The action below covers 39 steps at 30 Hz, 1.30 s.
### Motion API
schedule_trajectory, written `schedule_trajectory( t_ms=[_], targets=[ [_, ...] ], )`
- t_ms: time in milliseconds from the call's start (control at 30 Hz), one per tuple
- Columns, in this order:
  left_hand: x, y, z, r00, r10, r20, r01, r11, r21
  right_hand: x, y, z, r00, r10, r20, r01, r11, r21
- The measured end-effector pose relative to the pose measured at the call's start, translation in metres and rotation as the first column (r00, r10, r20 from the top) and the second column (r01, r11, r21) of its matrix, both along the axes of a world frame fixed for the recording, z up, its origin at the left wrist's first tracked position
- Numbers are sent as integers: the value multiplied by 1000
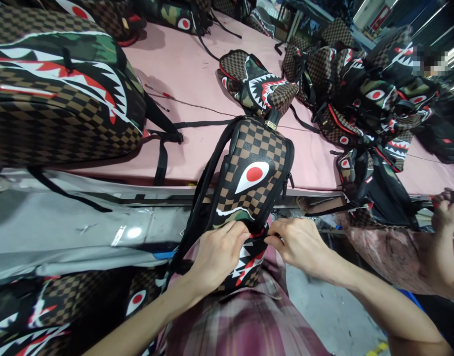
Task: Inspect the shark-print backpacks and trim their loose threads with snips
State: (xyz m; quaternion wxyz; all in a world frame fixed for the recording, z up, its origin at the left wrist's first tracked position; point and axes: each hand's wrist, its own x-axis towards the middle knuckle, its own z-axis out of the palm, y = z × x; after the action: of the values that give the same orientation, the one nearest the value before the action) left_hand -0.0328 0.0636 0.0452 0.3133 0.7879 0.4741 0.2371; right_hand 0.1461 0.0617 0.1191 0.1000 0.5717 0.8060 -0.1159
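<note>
The left hand [221,252], fingers curled, grips a brown-and-black checkered backpack with a red-and-white eye [257,190], which extends between and beyond both hands; the right hand [299,243], thumb and forefinger together, pinches its edge.

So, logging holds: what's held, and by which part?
Left grip and right grip both hold the checkered backpack between its eye and teeth prints; exact edge hidden.

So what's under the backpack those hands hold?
The checkered backpack has plaid fabric around its lower end and pink tabletop around its top; what's directly underneath is covered.
</note>
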Motion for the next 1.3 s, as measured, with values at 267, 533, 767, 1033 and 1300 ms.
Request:
schedule_trajectory(
  t_ms=[267, 533, 767, 1033, 1300],
  targets=[
    [0, -1, -4, 1000, 1, 1, -1, 998, 60, -7, 6, 8, 997, -42, 58, 48, 992, -117],
    [1, -1, 2, 1000, 2, -7, -2, 998, -63, 1, 6, 6, 998, -43, 44, 48, 992, -114],
    [2, 1, 3, 999, -7, -51, 1, 994, -110, -6, 9, 12, 986, 27, 167, -9, 994, -105],
    [1, 0, 5, 998, -12, -69, 5, 994, -107, -9, 22, 15, 987, 76, 143, -50, 982, -181],
    [2, 2, 5, 997, -8, -82, -1, 995, -104, 5, 21, 7, 1000, -18, 2, 18, 973, -230]
  ],
)
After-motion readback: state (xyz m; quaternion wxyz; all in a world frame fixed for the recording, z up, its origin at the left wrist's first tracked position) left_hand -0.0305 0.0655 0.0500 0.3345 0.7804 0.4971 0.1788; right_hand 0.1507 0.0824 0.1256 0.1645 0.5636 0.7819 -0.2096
